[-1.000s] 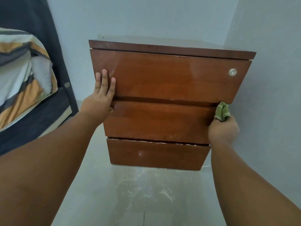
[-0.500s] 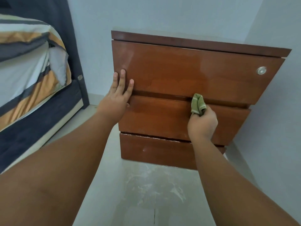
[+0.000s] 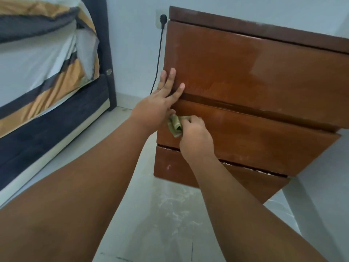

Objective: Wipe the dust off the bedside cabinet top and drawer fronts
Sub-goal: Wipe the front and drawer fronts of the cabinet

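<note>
The brown wooden bedside cabinet (image 3: 255,76) with three drawer fronts fills the right half of the view, tilted in frame. My left hand (image 3: 160,103) lies flat, fingers spread, on the lower left corner of the top drawer front. My right hand (image 3: 194,137) is shut on a folded green cloth (image 3: 175,125), pressed against the left end of the middle drawer front (image 3: 264,137), just under my left hand. The bottom drawer front (image 3: 173,167) shows pale specks. The cabinet top is seen only as its front edge (image 3: 245,25).
A bed with a striped grey, orange and white cover (image 3: 41,69) on a dark frame stands at the left. A black plug and cable (image 3: 160,44) hang from a wall socket beside the cabinet. Pale floor tiles (image 3: 166,214) with dusty smears lie below.
My right hand with the cloth has slid along the middle drawer front from its right end to its left end. My left hand stayed on the top drawer. The view shifted left.
</note>
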